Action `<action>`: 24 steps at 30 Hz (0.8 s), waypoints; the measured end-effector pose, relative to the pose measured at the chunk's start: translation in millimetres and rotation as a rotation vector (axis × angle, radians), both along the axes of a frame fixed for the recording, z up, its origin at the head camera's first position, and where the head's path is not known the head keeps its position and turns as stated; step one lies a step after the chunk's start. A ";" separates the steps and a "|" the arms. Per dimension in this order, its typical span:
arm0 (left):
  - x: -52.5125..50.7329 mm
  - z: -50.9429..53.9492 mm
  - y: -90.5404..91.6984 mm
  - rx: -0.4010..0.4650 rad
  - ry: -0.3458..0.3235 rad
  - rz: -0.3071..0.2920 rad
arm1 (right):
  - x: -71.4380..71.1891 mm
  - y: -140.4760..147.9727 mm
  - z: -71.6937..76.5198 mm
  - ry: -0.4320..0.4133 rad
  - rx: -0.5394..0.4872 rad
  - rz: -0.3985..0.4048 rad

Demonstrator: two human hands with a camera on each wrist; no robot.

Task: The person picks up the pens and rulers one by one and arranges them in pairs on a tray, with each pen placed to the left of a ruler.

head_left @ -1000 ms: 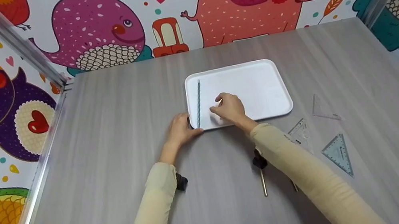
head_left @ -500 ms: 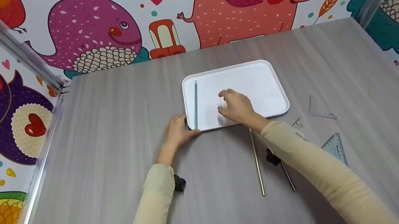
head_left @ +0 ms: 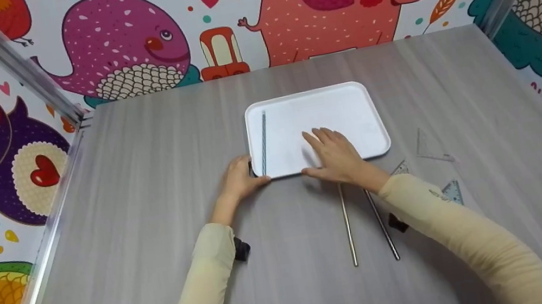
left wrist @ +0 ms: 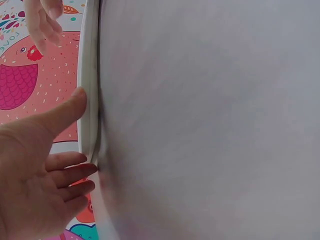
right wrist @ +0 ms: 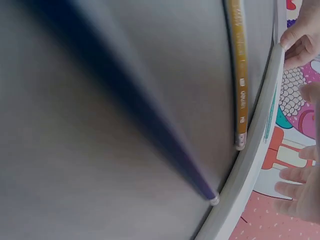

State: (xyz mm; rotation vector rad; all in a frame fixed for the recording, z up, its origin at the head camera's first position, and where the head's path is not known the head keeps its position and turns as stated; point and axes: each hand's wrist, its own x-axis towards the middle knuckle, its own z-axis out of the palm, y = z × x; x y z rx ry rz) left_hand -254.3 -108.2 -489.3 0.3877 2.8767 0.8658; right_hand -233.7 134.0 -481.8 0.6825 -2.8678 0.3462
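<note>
A white tray (head_left: 292,115) sits mid-table with a slim teal pencil (head_left: 264,145) lying along its left side. My left hand (head_left: 239,177) holds the tray's front left corner, thumb on the front rim and fingers at the left side. Over the tray's front edge hovers my right hand (head_left: 337,156), its fingers spread and fairly straight, with nothing in it. On the table before the tray lie a yellow pencil (right wrist: 241,80) and a dark blue pencil (right wrist: 135,105), their far ends close to the tray rim.
To the right of the tray lie a clear set square (head_left: 431,150) and two more, a middle set square (head_left: 400,168) and a bluish set square (head_left: 453,192), both partly covered by the right arm. A printed wall (head_left: 219,6) borders the table's back.
My right hand has drawn back and right from above the tray, its fingers going from bent to spread. More of the two table pencils shows. The left hand stays at the corner.
</note>
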 end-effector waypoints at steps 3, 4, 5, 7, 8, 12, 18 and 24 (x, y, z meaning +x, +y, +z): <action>0.1 0.7 0.0 -0.007 0.008 -0.002 | 6.8 5.8 0.1 0.024 0.015 0.025; 0.3 1.1 0.1 -0.008 0.006 0.001 | 9.1 7.9 0.2 0.029 0.016 0.030; 0.4 1.3 0.3 -0.008 0.004 0.002 | 11.4 10.0 0.2 0.030 0.017 0.033; 0.6 1.7 0.5 -0.009 -0.002 0.007 | 16.2 14.6 0.2 0.031 0.020 0.037; 0.7 1.8 0.4 -0.011 -0.005 0.007 | 18.7 17.0 0.2 0.026 0.025 0.034; -0.2 1.7 1.5 -0.002 -0.014 0.001 | 27.6 29.0 -0.4 0.019 0.046 0.011; 0.0 2.8 -2.6 0.010 -0.018 0.033 | 33.1 41.2 -0.5 0.073 0.083 0.013; -0.1 0.6 0.3 0.042 -0.015 0.009 | 41.9 61.0 0.2 0.091 0.065 -0.015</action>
